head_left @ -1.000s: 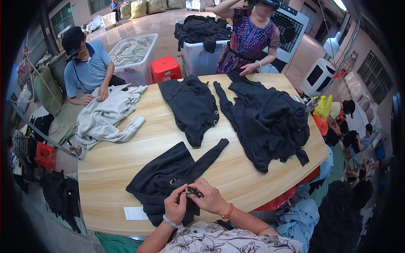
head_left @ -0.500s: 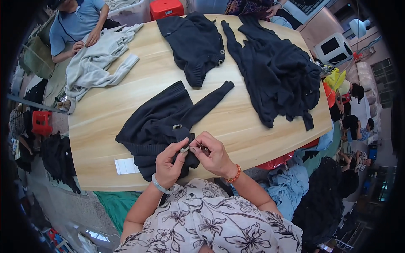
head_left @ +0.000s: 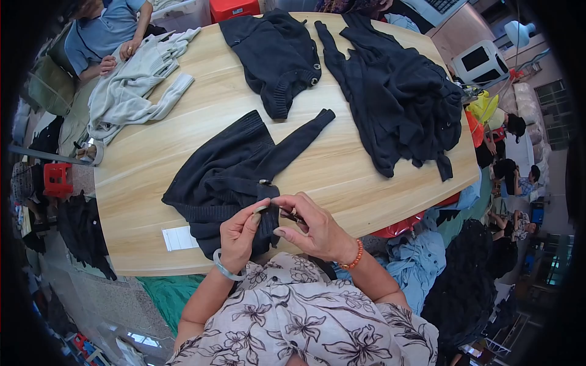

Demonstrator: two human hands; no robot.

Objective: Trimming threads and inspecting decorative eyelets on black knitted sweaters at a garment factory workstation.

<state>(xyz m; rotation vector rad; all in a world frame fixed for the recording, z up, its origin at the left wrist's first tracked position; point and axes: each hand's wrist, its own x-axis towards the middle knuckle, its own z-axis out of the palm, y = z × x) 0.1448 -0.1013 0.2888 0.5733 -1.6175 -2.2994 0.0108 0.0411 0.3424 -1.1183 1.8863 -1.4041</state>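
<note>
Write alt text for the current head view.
The left hand pinches a pale button-like disc on a dark knit garment, the right hand close beside it, over a wooden table. More dark garments lie beyond; a co-worker handles a pale one at left.

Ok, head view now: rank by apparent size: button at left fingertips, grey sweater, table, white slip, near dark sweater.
1. Table
2. Near dark sweater, partly hidden by the hands
3. Grey sweater
4. White slip
5. Button

2 lies nearer the camera than 3, so their true order is unsure.

The right hand (head_left: 317, 230) partly hides a dark object (head_left: 295, 215); the top edge crops a red stool (head_left: 234, 9).
</note>
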